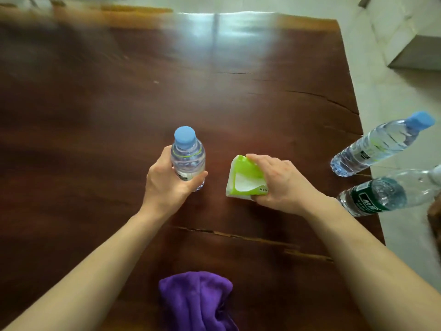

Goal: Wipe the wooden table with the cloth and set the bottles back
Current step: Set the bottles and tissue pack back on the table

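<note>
My left hand (167,185) is wrapped around a small clear water bottle (188,158) with a blue cap, upright at the middle of the dark wooden table (95,103). Over a green and white tissue pack (243,180), just to the right, my right hand (284,185) is closed. A crumpled purple cloth (198,302) lies at the near edge, between my forearms. At the right edge stand two more bottles: one with a blue cap (381,144) and one with a green label (381,194).
The table's right edge (358,111) runs along a pale tiled floor (393,91). A grey step or plinth (420,53) is at the upper right. Cracks run across the wood near me and at the right.
</note>
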